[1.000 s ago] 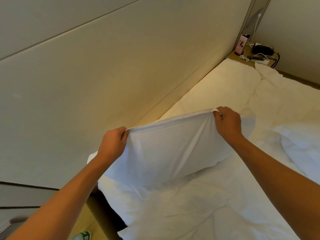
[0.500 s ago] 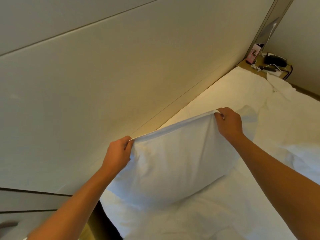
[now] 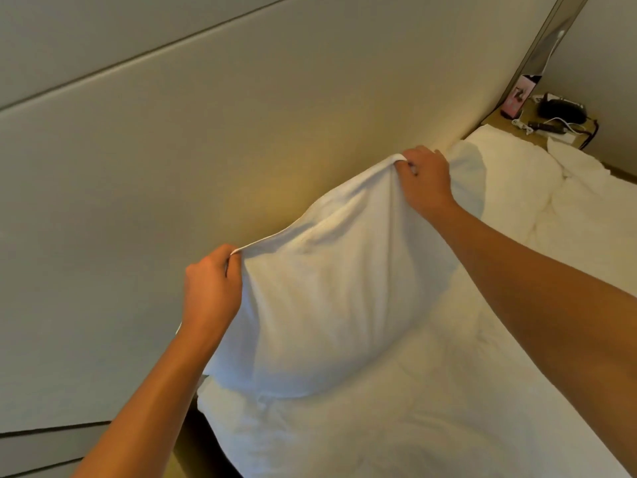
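Note:
A white pillow (image 3: pixel 331 288) in a white case stands on its lower edge on the bed (image 3: pixel 431 426), close to the padded wall. My left hand (image 3: pixel 212 288) grips the case's upper left corner. At the upper right corner, my right hand (image 3: pixel 425 182) grips the case. The top hem runs taut between the two hands. The pillow's bulk sags below them and rests on the white sheet.
The padded wall (image 3: pixel 172 167) runs along the bed's left side. A rumpled white duvet (image 3: pixel 568 208) lies at the far right. Beyond it a bedside table (image 3: pixel 537 122) holds a pink box, a black object and cables. A dark gap lies at the bed's near left.
Both hands have carried the pillow farther toward the wall and the head of the bed. The view has tilted up, and the pillow now rests against the wall.

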### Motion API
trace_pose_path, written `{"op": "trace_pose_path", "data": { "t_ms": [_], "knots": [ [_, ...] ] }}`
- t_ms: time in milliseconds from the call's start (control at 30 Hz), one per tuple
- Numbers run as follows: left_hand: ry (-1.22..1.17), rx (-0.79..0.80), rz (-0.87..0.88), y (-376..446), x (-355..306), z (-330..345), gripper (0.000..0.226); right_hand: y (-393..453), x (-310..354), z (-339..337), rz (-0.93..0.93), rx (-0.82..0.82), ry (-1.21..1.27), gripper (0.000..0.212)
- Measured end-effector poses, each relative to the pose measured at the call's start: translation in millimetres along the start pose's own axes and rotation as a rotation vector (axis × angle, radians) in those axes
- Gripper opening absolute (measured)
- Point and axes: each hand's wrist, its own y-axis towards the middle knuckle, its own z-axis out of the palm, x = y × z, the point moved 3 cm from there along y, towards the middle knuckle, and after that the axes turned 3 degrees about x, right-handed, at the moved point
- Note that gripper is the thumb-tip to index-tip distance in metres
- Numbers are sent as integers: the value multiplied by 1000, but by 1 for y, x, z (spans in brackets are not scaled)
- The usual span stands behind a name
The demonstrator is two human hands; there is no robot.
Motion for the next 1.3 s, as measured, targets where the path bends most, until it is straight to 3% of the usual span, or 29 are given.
{"op": "trace_pose_path", "data": {
  "t_ms": [100, 167, 200, 267, 367, 467, 700, 967, 1100, 1300],
  "knots": [
    [-15, -4, -77, 2, 12, 19, 32, -5, 11, 41, -88, 126, -45, 30],
    [31, 67, -75, -6, 13, 41, 14, -32, 3, 71, -56, 200, -64, 38],
    [89, 108, -42, -13, 12, 53, 35, -52, -6, 85, -15, 225, -90, 44],
    [215, 139, 150, -31, 6, 73, 67, -100, -24, 109, 81, 266, -119, 56],
    [414, 264, 476, -58, 4, 109, 71, -172, -45, 133, 208, 357, -70, 64],
    [603, 456, 452, -66, 26, 133, 69, -215, -51, 148, 264, 473, -43, 67],
    [601, 493, 433, -64, 56, 131, 67, -233, -35, 153, 300, 637, -5, 69],
    [399, 617, 448, -104, 19, 156, 54, -325, -64, 81, 539, 722, -61, 55],
    [328, 805, 509, -163, -27, 189, 54, -426, -99, 7, 745, 697, -90, 48],
    [348, 985, 775, -314, -121, 232, 50, -618, -140, -116, 1045, 555, -64, 45]
  ]
}}
